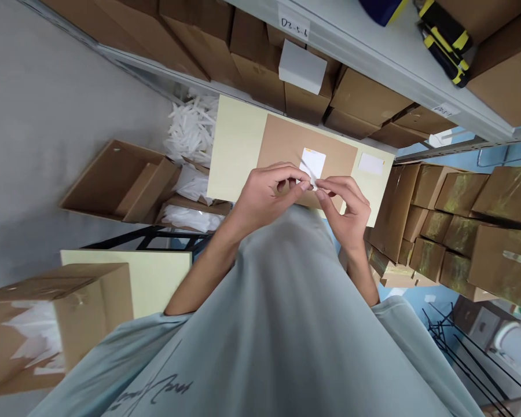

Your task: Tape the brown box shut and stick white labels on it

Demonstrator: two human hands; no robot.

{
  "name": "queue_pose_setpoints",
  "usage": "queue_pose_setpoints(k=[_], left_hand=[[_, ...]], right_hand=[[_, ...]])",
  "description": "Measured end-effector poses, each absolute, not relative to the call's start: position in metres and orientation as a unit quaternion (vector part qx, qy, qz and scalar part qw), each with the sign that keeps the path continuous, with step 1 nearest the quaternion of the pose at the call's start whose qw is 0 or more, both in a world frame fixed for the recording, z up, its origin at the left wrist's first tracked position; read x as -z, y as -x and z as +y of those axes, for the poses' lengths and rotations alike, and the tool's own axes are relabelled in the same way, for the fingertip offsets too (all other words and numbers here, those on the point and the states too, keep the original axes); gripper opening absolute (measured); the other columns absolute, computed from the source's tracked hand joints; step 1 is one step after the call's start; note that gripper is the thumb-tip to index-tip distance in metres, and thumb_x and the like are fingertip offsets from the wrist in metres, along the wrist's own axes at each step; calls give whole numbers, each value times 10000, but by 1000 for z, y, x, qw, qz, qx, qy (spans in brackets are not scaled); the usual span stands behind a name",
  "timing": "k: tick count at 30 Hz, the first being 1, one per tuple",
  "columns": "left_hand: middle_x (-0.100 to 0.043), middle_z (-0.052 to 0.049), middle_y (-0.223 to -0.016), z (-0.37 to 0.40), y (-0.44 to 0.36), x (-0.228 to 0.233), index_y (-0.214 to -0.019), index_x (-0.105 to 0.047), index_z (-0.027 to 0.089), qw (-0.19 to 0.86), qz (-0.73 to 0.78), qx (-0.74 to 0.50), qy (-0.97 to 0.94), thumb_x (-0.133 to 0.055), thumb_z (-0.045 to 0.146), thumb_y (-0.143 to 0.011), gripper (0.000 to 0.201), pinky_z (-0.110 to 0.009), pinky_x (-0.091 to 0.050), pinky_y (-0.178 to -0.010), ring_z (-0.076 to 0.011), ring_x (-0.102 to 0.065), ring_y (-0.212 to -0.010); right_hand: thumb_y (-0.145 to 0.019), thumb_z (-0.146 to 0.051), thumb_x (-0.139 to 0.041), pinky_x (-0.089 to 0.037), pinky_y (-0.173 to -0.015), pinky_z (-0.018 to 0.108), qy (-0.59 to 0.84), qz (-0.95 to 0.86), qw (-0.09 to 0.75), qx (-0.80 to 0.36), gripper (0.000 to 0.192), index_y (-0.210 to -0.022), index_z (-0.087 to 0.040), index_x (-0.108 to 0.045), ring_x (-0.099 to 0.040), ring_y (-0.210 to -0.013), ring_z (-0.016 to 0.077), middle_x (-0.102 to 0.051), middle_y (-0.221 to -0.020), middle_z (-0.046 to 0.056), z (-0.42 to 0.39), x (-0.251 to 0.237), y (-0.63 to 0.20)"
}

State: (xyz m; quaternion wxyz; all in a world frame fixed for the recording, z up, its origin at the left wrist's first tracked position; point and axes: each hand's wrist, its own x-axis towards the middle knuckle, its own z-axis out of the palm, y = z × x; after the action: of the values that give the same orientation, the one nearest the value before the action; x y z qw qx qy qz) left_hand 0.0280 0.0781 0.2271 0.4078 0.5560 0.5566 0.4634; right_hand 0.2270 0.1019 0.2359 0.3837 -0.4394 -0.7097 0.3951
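Observation:
My left hand (271, 194) and my right hand (345, 205) meet fingertip to fingertip above the table. Both are closed in a pinch on a thin white strip (313, 180), most of it hidden by the fingers, so its exact kind cannot be made out. Below them lies a white card (314, 162) with a small orange mark at its top edge. It rests on a brown cardboard sheet (282, 142), which is laid over the cream tabletop (232, 139).
A white label (370, 164) lies at the table's right. Cardboard boxes (364, 95) line the shelf behind, under a metal shelf (351, 43) holding yellow-black tools (445, 43). White pieces (193, 124) and an open carton (117, 182) stand left; stacked cartons (455, 231) stand right.

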Motion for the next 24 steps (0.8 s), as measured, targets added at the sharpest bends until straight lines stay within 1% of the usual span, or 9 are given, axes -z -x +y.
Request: queue_pose_setpoints(k=[3, 7, 10, 13, 15, 19, 22, 24], left_hand=[[-778, -41, -868, 75, -22, -231, -952, -826, 223, 395, 553, -454, -576, -708, 353, -1032, 193, -305, -484, -690, -159, -625, -748], [-770, -34, -854, 72, -12, -233, -936, -806, 229, 393, 535, -456, -593, -705, 349, -1026, 181, -323, -507, -741, -171, -635, -765], [-759, -28, -852, 69, -4, -229, -896, -778, 228, 410, 527, -460, -585, -710, 318, -999, 152, -321, -495, -737, -167, -627, -756], [-735, -18, -828, 67, 7, -217, -837, -742, 232, 427, 555, -453, -551, -732, 260, -927, 95, -319, -477, -721, -171, -613, -749], [-719, -11, -810, 65, 17, -202, -802, -720, 234, 426, 588, -448, -522, -733, 198, -863, 72, -323, -467, -723, -177, -604, -750], [-701, -2, -788, 61, 54, -154, -772, -706, 225, 419, 656, -435, -453, -709, 109, -769, 116, -320, -417, -685, -174, -582, -723], [-660, 14, -732, 61, 108, -109, -763, -701, 213, 420, 713, -414, -380, -698, 81, -774, 133, -304, -402, -690, -169, -565, -710], [-632, 20, -717, 62, 156, -82, -725, -659, 204, 396, 763, -403, -316, -671, 56, -815, 173, -292, -423, -752, -164, -561, -736]], right_hand=[[-1082, -390, -730, -636, -831, 420, 460, -722, 361, -371, 146, -1156, -320, -834, -728, -1018, 240, -768, -1057, 61, 96, -240, -219], [-1052, -421, -758, -608, -781, 400, 492, -710, 360, -353, 152, -1059, -284, -822, -717, -964, 233, -765, -981, 53, 89, -239, -204], [-1057, -400, -720, -562, -742, 366, 510, -686, 369, -366, 175, -974, -263, -792, -691, -888, 203, -744, -920, 31, 85, -239, -191], [-1039, -388, -701, -533, -733, 343, 547, -639, 367, -398, 199, -900, -251, -740, -650, -832, 179, -712, -887, 17, 84, -235, -180], [-1022, -382, -698, -528, -746, 333, 572, -602, 369, -418, 191, -887, -248, -717, -636, -827, 173, -702, -892, 15, 84, -232, -175], [-975, -352, -715, -519, -769, 319, 609, -555, 381, -419, 154, -872, -238, -733, -632, -816, 171, -687, -849, -1, 81, -228, -173], [-923, -310, -751, -495, -745, 308, 632, -525, 386, -419, 118, -844, -223, -759, -602, -740, 155, -659, -769, -21, 74, -228, -174], [-899, -294, -760, -471, -716, 299, 648, -499, 385, -429, 101, -833, -217, -768, -575, -689, 140, -635, -728, -34, 68, -229, -172]])
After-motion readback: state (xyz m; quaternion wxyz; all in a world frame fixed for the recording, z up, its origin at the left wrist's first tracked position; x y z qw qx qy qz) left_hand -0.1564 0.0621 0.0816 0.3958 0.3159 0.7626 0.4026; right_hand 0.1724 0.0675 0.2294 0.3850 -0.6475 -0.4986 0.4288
